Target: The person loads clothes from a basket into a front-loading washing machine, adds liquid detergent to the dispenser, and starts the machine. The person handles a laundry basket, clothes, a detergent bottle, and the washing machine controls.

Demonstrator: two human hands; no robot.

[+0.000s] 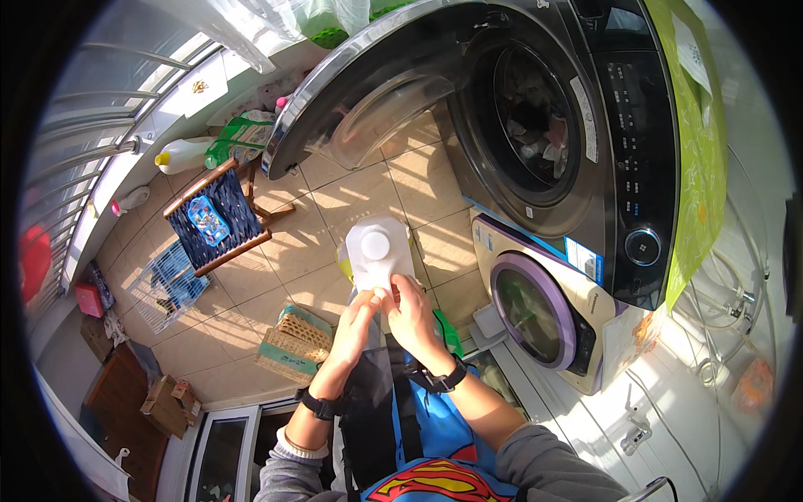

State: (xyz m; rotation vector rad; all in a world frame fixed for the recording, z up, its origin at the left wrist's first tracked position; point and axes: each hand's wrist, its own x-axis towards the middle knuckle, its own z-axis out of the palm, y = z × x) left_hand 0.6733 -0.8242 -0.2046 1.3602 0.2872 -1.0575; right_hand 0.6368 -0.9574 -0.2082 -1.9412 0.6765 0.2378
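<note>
A white plastic jug (389, 241) with a round white cap (376, 243) is held upright in front of my body. My right hand (411, 310) is closed around the near side of the jug, at its handle. My left hand (357, 320) touches the same near side, its fingertips meeting those of my right hand; whether it grips the jug is hard to tell. To the right stands a dark front-loading washing machine (464, 157), its round door (370, 81) swung wide. Clothes (533, 135) lie inside its drum.
A smaller Panasonic washing machine (533, 314) with a purple-rimmed door stands below the dark one. A folding stool (219, 219) bears a blue tray. Woven baskets (298, 345) lie on the tiled floor. Bottles with a yellow-capped one (185, 155) line the wall at upper left.
</note>
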